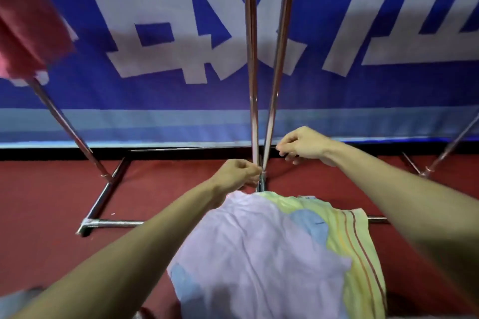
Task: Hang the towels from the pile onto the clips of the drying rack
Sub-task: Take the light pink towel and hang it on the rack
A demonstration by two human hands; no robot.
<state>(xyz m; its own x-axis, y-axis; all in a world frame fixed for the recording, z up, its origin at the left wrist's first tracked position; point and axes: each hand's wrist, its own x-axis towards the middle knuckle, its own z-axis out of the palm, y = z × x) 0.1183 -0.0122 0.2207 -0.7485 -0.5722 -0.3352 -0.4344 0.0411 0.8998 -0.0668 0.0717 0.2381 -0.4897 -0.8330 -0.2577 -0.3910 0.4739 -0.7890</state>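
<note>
The towel pile [261, 254], lilac on top, lies low in the middle, before the drying rack [252, 85]. The left grip [242, 172] is curled beside its poles and the right grip [302, 145] is curled just right of them. Whether they hold anything, I cannot tell.

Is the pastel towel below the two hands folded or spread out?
Spread out: the pastel towel shows one wide, wrinkled face with a striped edge at its right and no neat folds. What holds its top edge, I cannot tell.
</note>
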